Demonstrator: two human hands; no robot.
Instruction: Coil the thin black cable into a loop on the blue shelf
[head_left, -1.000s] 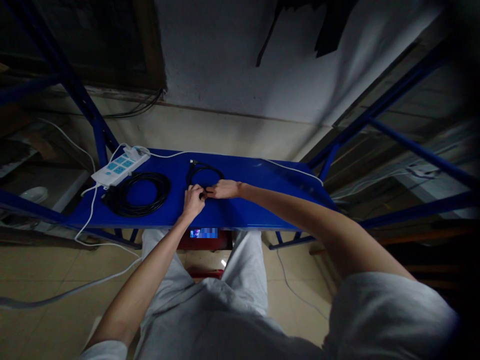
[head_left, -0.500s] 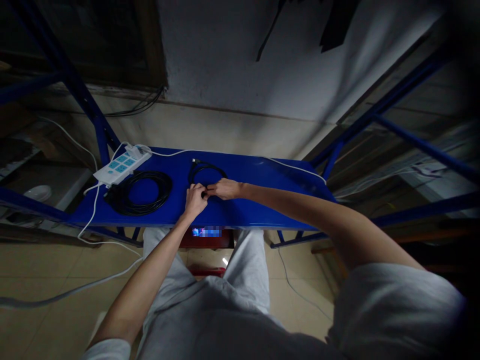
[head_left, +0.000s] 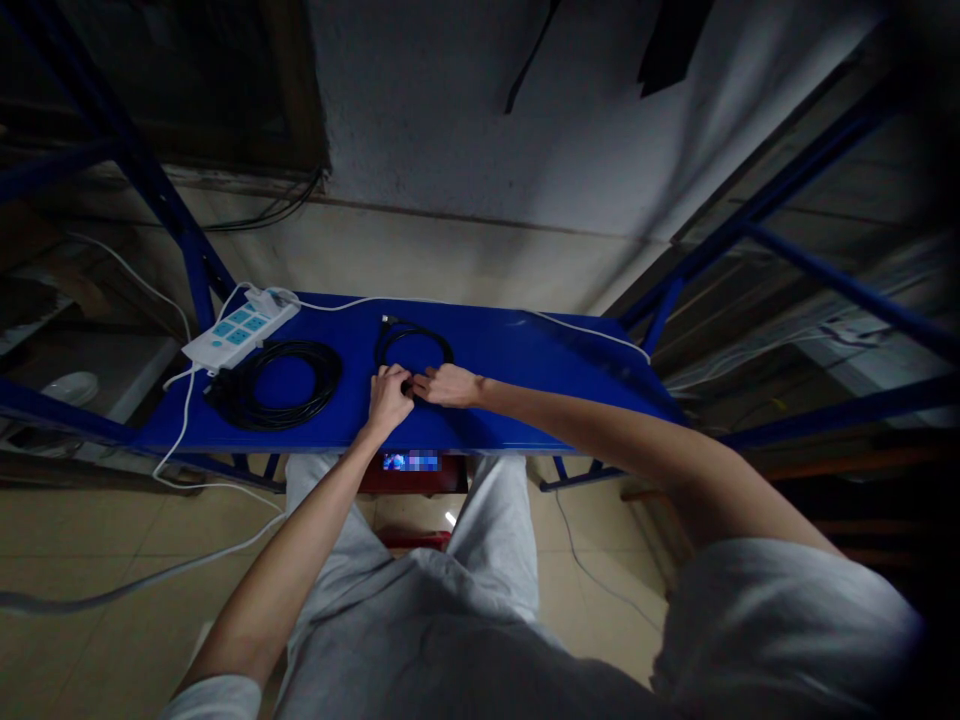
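Left hand: the left hand (head_left: 388, 396) rests on the blue surface (head_left: 525, 390), knuckles up. Its fingers curl in narrow around the near end of the small black cable (head_left: 431, 335).
Right hand: the right hand (head_left: 451, 385) lies flat and low. Its fingers point toward the left hand and close on the same near end of the cable.
Meeting point: the two sets of fingertips touch, or nearly touch, over a dark bunch of cable. The light is too dim to show how the strands lie inside the grip.
Where the cable lies: the loop spreads away from both hands toward the wall. Its near end is in the fingers and its far end carries a small plug at the upper left.
Long axis: the loop runs roughly from the person's body toward the wall, leaning slightly to the left.
Nearer hand: neither, as both are on the cable. The left hand sits at the loop's left strand and the right hand at its right strand.
Neighbours: a large black cable coil (head_left: 328, 385) lies to the left, apart from the left hand. Beyond it sits a white power strip (head_left: 241, 333).
Far edge: a white cord (head_left: 577, 335) trails along the back of the surface, well apart from both hands.
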